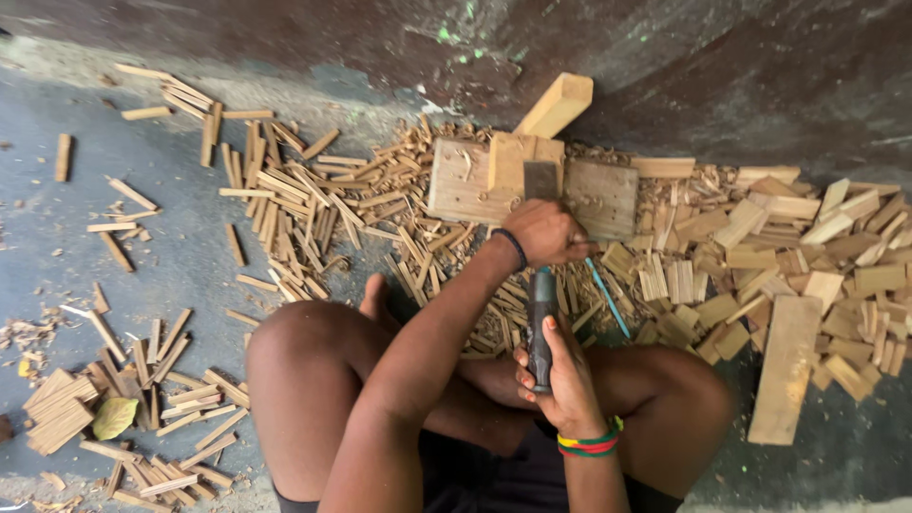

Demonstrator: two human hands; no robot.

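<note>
Both arms are bare from shoulder to wrist, with no sleeves showing. The left hand (543, 231), toward twelve o'clock, carries a thin dark band around its wrist, while the right hand (562, 375), toward five o'clock, wears a beaded wristband striped green, yellow and red. Dark shorts cover the lap at six o'clock, leaving both knees bare.

pale tan wood block (465, 180), black knife handle (541, 328), red-yellow-green striped wristband (589, 444)
</note>
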